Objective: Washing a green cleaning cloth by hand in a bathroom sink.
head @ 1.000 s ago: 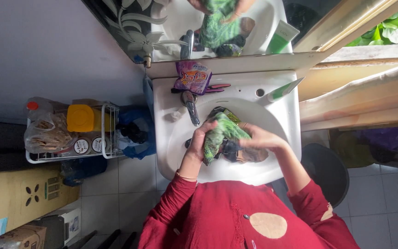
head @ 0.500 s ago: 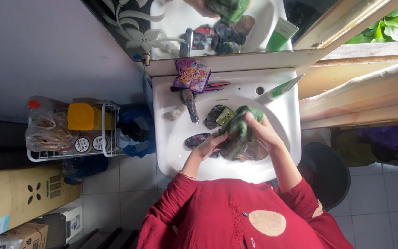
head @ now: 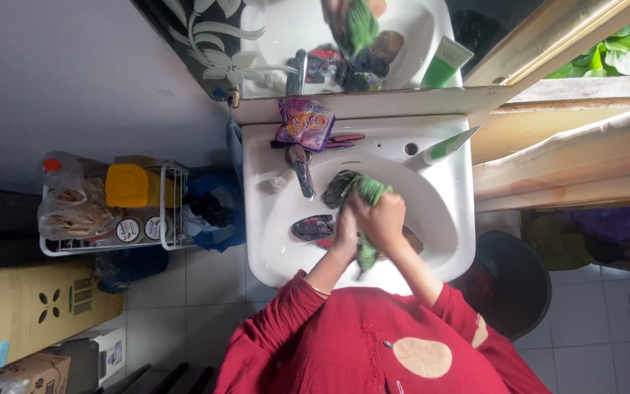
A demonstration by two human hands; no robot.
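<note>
I see my left hand point(head: 345, 228) and right hand point(head: 382, 219) closed tight on the green cloth point(head: 367, 191) over the sink point(head: 439, 219); fingers mostly hidden.

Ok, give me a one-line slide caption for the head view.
Both hands, left hand and right hand, wring a green cloth over a white sink beside the faucet.

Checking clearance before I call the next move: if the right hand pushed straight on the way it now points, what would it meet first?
The right hand, wrapped around the green cloth, points toward the back of the white sink. Beyond the cloth, it would probably meet the basin's rear wall, near the green-and-white tube; depth is hard to judge.
</note>
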